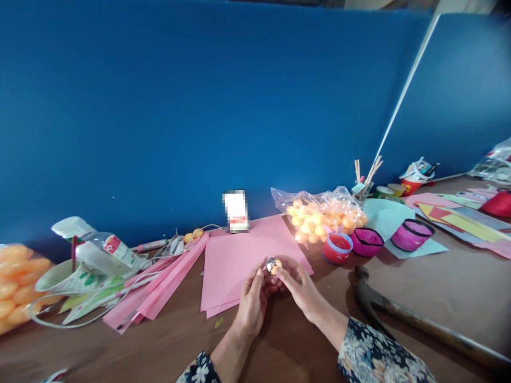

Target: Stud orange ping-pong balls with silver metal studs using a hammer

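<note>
A small shiny silver ball (273, 265) is held up between my two hands, just over the near edge of the pink paper sheets (239, 260). My left hand (254, 295) grips it from the left, its thumb at the ball's side and the fingers curled beneath. From the right, my right hand (300, 290) pinches it with the thumb, the other fingers partly hidden behind. Whether the ball has an opening or a seam cannot be made out.
A claw hammer (423, 314) lies at the right. Behind are a bag of orange balls (319, 218), a red cup (337, 249) and magenta fabric bands (413, 235). Pink strips (171, 276), a tipped patterned cup (59, 279) and another orange-ball bag (19, 282) lie left. A blue panel (199, 106) stands behind.
</note>
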Tool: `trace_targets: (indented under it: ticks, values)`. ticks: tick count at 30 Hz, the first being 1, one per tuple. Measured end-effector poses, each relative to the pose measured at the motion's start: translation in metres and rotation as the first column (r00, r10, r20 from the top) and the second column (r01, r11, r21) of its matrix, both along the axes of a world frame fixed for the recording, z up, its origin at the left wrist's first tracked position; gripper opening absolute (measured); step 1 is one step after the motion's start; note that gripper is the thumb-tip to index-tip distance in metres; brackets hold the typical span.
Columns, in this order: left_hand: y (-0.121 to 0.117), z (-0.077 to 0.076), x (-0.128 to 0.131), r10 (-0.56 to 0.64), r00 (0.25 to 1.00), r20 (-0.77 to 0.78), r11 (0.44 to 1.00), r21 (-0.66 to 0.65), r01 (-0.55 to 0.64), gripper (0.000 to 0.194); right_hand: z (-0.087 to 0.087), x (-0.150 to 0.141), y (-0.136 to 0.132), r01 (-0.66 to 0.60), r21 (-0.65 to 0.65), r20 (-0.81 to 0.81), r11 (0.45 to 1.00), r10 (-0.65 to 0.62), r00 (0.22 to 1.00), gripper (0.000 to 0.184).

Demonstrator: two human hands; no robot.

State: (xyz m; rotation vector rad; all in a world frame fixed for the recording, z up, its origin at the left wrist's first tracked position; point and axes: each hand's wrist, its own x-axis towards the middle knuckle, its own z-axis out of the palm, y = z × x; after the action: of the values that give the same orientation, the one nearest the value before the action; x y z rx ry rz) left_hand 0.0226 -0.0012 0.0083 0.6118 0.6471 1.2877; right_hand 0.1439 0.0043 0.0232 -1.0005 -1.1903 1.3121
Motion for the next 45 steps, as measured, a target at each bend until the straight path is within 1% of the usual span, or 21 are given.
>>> trace_targets:
  ticks: [3,6,9,13,16,19,21,24,28,32,36,40,43,45]
  values:
    - [-0.001,0.002,0.001,0.007,1.000,-0.012,1.000,0.012,-0.007,0.039,0.002,0.000,0.000,-0.007,-0.019,0.014,1.000,0.007,1.000,0.036]
    - [-0.001,0.003,0.002,0.009,0.998,-0.065,1.000,0.023,-0.008,0.037,0.002,0.001,0.000,-0.016,0.049,0.054,0.999,0.014,0.998,0.035]
    - [0.000,0.002,0.001,-0.003,0.995,-0.102,1.000,0.021,0.005,0.033,0.000,0.001,0.000,-0.002,0.126,0.101,0.992,-0.011,0.995,0.035]
    - [0.000,0.002,0.002,0.005,0.991,-0.132,0.999,0.040,0.000,0.030,-0.004,0.003,0.001,0.004,0.145,0.166,0.989,-0.028,0.986,0.034]
    - [-0.001,0.004,0.003,-0.007,0.994,-0.113,0.999,0.043,0.012,0.032,-0.006,0.003,0.000,0.017,0.155,0.214,0.988,-0.050,0.976,0.037]
    - [-0.002,0.005,0.004,-0.022,0.998,-0.063,0.999,0.044,0.024,0.035,-0.006,0.003,-0.002,0.070,0.174,0.269,0.982,-0.116,0.956,0.036]
    - [-0.002,0.003,0.003,-0.005,0.999,-0.049,0.999,0.045,0.008,0.036,-0.006,0.003,-0.003,0.090,0.207,0.318,0.974,-0.154,0.936,0.031]
    - [-0.001,-0.002,0.002,0.007,0.998,-0.070,0.999,0.044,-0.004,0.037,-0.004,0.002,-0.004,0.096,0.272,0.379,0.958,-0.199,0.904,0.026]
    - [0.001,-0.007,0.000,0.012,0.994,-0.113,0.998,0.058,-0.005,0.038,-0.002,0.001,-0.005,0.051,0.335,0.417,0.941,-0.196,0.888,0.028]
    - [0.002,-0.007,0.000,0.025,0.993,-0.118,0.997,0.078,-0.015,0.034,0.000,0.001,-0.005,0.047,0.319,0.401,0.947,-0.180,0.898,0.034]
    - [0.001,-0.004,0.001,0.010,0.993,-0.115,0.998,0.064,-0.002,0.036,-0.003,0.003,-0.003,0.040,0.306,0.387,0.951,-0.163,0.907,0.031]
    - [0.001,-0.001,0.001,0.006,1.000,-0.029,1.000,0.022,-0.006,0.033,-0.007,0.004,-0.001,0.036,0.289,0.372,0.957,-0.147,0.917,0.034]
    - [0.002,0.000,0.000,-0.011,0.999,0.042,1.000,0.000,0.011,0.030,-0.008,0.004,0.000,0.030,0.242,0.317,0.970,-0.108,0.942,0.039]
    - [0.003,0.000,0.000,-0.024,0.998,0.055,1.000,0.005,0.024,0.028,-0.008,0.004,0.001,0.011,0.219,0.277,0.976,-0.073,0.958,0.041]
